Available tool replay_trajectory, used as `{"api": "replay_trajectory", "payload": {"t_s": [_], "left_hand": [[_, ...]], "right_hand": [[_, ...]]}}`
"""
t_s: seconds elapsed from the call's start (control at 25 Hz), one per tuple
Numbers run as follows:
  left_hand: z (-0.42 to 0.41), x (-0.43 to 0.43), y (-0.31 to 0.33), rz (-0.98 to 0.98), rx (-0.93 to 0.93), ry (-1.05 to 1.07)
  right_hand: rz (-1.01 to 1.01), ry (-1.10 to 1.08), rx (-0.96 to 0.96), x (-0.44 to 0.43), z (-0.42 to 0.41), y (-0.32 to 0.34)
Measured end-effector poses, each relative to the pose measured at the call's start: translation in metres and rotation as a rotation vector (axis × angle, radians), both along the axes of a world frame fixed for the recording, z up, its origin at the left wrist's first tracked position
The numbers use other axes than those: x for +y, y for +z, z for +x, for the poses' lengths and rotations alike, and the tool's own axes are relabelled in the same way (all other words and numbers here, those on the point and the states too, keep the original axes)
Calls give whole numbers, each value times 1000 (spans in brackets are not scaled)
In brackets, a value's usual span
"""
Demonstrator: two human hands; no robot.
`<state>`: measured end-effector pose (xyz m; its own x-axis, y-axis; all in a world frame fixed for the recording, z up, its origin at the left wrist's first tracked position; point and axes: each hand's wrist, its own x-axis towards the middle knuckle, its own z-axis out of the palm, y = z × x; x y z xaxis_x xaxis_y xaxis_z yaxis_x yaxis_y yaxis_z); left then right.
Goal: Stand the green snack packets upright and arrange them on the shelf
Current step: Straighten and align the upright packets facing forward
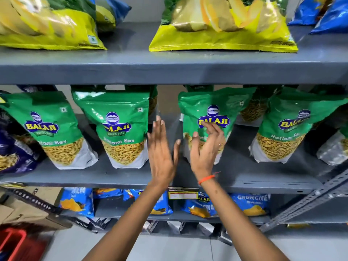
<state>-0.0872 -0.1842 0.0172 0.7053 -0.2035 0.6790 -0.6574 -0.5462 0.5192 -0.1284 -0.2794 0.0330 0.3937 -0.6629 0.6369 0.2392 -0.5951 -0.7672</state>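
Note:
Several green snack packets stand upright in a row on the grey middle shelf (113,178): one at the far left (47,127), a second (120,125), a third (212,110) and one at the far right (288,127). More green packets stand behind them, partly hidden. My left hand (162,151) is held flat with fingers straight in the gap between the second and third packets, touching neither. My right hand (205,147) is open with curled fingers in front of the third packet's lower half; I cannot tell whether it touches it.
Yellow-green chip bags (224,25) and blue bags (329,14) lie on the upper shelf. A dark purple packet (13,151) stands at the far left of the middle shelf. Blue packets (77,202) fill the lower shelf. Cardboard boxes (24,210) and a red crate (15,243) sit at the lower left.

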Motion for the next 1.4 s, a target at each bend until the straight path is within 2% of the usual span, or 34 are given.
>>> {"api": "replay_trajectory", "payload": {"t_s": [0.12,0.24,0.32,0.4,0.48,0.64,0.76,0.84,0.92,0.96,1.08,1.16,1.28,1.4], "left_hand": [[28,51,4,14,-15,173],[58,107,-4,-50,113,265],[74,134,-19,-204,287,141],[87,153,-29,-454,598,-132],[100,168,-37,-512,821,-268],[103,167,-41,-472,886,-306],[99,160,-38,-495,888,-327],[90,159,-33,-475,833,-250],[80,164,-28,-421,640,-36],[77,169,-24,-385,498,41],[79,187,-15,-274,160,196],[83,204,-12,-281,76,257],[94,240,-19,-334,128,355],[110,281,-39,-346,338,376]], "right_hand": [[33,128,40,45,29,8],[246,367,284,83,62,-10],[388,530,452,95,75,-26],[414,634,581,101,81,-40],[441,697,645,108,85,-51],[425,664,648,101,87,-56],[436,683,650,97,85,-57],[382,498,542,103,79,-54],[234,232,323,113,70,-44],[161,169,223,121,67,-36],[7,275,67,154,69,-15],[-45,372,-15,176,79,-5],[-80,498,12,207,102,-1],[-32,673,278,237,135,-24]]}}
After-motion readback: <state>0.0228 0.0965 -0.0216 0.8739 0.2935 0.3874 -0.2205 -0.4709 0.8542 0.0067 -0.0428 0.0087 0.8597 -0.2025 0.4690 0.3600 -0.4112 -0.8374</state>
